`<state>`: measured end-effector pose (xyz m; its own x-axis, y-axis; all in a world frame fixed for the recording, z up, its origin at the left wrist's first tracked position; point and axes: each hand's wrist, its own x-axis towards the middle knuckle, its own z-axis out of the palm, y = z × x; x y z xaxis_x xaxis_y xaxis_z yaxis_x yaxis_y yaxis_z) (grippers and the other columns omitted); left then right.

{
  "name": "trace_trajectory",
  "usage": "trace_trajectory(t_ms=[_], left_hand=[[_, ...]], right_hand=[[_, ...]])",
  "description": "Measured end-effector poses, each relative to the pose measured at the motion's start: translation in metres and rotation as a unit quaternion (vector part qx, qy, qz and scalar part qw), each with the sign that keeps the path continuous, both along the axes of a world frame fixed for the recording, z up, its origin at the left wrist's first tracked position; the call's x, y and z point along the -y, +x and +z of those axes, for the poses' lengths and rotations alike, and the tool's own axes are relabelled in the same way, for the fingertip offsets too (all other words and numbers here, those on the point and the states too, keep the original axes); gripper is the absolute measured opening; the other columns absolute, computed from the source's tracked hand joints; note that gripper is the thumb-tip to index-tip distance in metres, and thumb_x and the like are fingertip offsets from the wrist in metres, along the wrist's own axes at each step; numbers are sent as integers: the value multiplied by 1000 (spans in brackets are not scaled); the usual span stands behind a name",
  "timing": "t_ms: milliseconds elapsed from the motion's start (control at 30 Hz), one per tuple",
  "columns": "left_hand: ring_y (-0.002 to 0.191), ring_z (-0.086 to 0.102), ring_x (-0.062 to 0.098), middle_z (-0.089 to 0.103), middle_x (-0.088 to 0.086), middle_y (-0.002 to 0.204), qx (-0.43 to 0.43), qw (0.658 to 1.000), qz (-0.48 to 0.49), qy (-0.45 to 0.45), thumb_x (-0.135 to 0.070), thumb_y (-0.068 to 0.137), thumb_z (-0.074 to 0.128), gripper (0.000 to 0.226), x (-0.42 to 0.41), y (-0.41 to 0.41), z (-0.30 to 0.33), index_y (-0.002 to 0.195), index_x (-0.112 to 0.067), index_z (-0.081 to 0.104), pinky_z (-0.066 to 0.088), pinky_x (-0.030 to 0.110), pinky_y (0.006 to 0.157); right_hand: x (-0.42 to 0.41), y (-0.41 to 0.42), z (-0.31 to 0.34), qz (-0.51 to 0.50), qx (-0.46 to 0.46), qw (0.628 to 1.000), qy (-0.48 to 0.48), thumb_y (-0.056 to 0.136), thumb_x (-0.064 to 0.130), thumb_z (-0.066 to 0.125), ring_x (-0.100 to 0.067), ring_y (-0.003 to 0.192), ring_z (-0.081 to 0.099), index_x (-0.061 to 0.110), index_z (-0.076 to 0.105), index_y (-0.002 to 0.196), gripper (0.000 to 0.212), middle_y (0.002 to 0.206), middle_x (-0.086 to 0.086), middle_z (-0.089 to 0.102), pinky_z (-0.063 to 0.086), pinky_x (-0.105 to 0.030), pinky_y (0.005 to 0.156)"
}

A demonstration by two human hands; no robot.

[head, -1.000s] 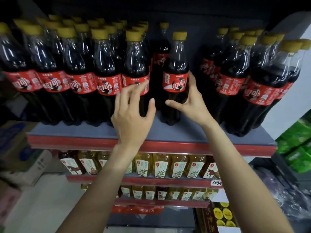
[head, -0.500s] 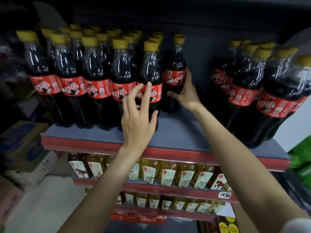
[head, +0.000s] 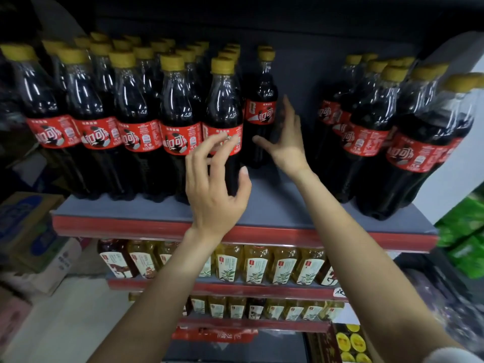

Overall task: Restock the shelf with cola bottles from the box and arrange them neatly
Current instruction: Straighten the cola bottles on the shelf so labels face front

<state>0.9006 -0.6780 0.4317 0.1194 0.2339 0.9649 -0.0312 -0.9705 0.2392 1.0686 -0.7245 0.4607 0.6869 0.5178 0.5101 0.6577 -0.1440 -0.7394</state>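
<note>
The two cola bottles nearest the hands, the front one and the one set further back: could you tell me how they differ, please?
The front bottle stands in the front row, level with its neighbours; the back bottle sits deeper, alone in the gap. The left hand curls around the front bottle; the right hand lies open beside the back bottle. Both are upright, yellow-capped, red-labelled.

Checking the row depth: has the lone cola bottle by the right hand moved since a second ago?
Yes. The lone cola bottle went back from the shelf's red front edge, toward the rear.
</note>
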Motion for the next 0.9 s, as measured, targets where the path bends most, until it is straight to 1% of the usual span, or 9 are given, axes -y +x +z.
trace_trajectory(t_ms=[133,200,333,467,533,600,667,800,900], left_hand=[[104,54,14,57,0,108,9,978,-196,-71,-10,88,52,29,26,17,11,117,-11,52,47,34,91],[107,57,12,60,-1,110,-62,929,-316,-185,-14,91,52,29,38,35,21,120,-14,52,48,32,93],[123,49,11,52,1,132,-253,756,-450,-402,-25,100,41,35,56,85,42,135,-22,44,39,24,103],[134,39,20,37,3,150,-341,677,-463,-460,-39,103,22,46,72,112,45,146,-27,31,31,37,110],[137,35,20,33,0,152,-327,676,-465,-469,-39,103,23,46,77,115,42,148,-27,28,31,39,110],[137,36,17,37,-2,151,-278,706,-457,-464,-35,103,29,44,76,111,34,146,-26,32,33,37,110],[134,40,14,42,-2,147,-218,739,-442,-460,-37,101,34,42,71,101,22,142,-29,38,38,34,106],[131,42,9,44,-16,135,-136,790,-391,-452,-42,92,35,39,53,80,3,129,-43,45,38,41,109],[131,38,2,42,-15,134,-106,814,-344,-456,-40,92,37,37,41,73,0,128,-45,46,32,45,113]], right_hand=[[62,-39,-6,-81,144,979,116,90,10,62,-19,112,57,7,52,131,42,122,-6,57,46,-35,97],[90,-50,-17,-161,193,951,179,91,4,58,-23,110,56,2,57,123,31,117,-8,59,45,-36,97],[115,-42,-40,-271,135,943,136,87,4,58,-26,131,37,3,40,141,57,139,-20,40,29,-31,112],[119,-33,-44,-220,52,973,54,87,7,61,-26,143,21,12,10,153,84,155,-19,15,27,-30,115],[123,-29,-43,-207,63,975,55,86,6,63,-20,138,24,11,8,153,87,153,-21,21,22,-5,105],[125,-26,-39,-179,72,980,53,86,6,65,-13,131,28,9,10,153,87,149,-17,29,18,6,95],[121,-21,-37,-130,68,988,48,85,7,67,-12,132,34,10,11,153,89,147,-10,34,26,-4,103],[93,-9,-36,-12,17,998,59,83,8,67,-18,142,30,12,10,153,90,154,-5,29,32,-49,114],[67,-7,-33,42,5,998,54,82,7,64,-22,145,24,11,8,152,90,157,-12,23,28,-53,115]])
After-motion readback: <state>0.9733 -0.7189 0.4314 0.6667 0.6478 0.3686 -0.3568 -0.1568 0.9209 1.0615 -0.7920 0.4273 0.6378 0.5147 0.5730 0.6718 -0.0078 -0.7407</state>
